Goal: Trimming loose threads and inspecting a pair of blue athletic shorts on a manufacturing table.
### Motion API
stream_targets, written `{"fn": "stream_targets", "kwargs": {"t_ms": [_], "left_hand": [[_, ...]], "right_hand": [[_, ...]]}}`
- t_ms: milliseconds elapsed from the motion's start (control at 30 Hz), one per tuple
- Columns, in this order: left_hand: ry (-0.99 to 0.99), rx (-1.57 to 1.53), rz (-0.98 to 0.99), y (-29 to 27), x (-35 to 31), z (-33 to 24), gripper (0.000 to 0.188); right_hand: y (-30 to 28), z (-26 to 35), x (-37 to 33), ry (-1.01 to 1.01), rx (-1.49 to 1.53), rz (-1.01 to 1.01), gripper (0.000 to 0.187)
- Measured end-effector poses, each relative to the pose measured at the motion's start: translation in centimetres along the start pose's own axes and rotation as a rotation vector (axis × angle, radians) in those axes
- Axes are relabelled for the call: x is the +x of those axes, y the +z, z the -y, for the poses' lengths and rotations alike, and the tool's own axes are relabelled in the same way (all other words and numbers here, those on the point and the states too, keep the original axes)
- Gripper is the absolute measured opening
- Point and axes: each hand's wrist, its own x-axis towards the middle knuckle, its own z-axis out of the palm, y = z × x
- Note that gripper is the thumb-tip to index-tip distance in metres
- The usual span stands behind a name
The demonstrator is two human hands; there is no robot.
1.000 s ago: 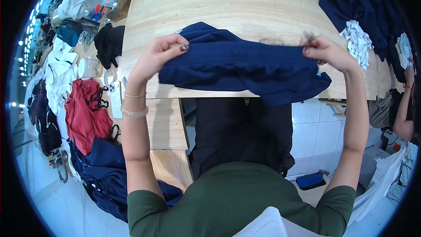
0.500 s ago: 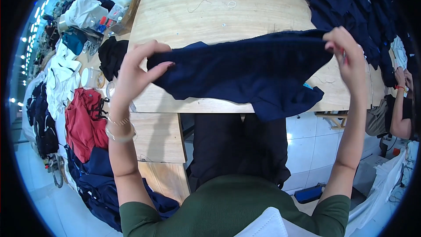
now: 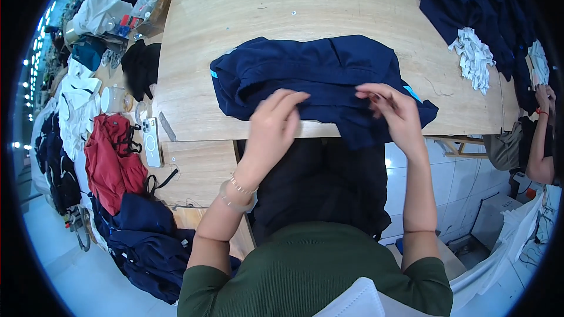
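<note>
A navy-blue garment [image 3: 317, 61] lies bunched on the wooden table in front of me. It has a long folded opening along its middle, and small light-blue patches show at its left and right edges. Over its near left part is my left hand [image 3: 273, 120], fingers stretched and the thumb apart, holding nothing. My right hand [image 3: 396, 114] is above the garment's right part, its index finger extended and the other fingers curled in. Something small and dark reddish shows among those curled fingers, too unclear to name. Whether either hand touches the cloth is hard to tell.
Left of the table lie a phone [image 3: 151, 142], a clear jar [image 3: 114, 100], a black cloth [image 3: 141, 69] and a red garment [image 3: 111, 161]. Frilly white cloth [image 3: 473, 58] and a dark-blue pile [image 3: 470, 0] sit at right. A co-worker's arm [image 3: 541, 135] shows far right.
The garment, stretched between both raised hands before, now rests on the table. Both hands have let go of its ends and moved inward, closer together.
</note>
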Motion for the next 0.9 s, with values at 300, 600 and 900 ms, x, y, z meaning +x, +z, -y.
{"fn": "stream_targets", "kwargs": {"t_ms": [300, 600, 900], "left_hand": [[-0.238, -0.320, -0.058, 4.1, 0.6, 5.3, 0.023], [0.102, -0.016, 0.101, 6.4, 4.4, 0.9, 0.027], [-0.073, 0.144, -0.046, 10.3, 5.3, 0.0, 0.016]], "right_hand": [[1.0, -6.3, 5.3, -0.018, 0.380, -0.217, 0.025], [1.5, -6.6, 4.7, -0.046, 0.412, -0.178, 0.024], [1.4, -6.6, 4.4, -0.047, 0.565, -0.212, 0.025]]}}
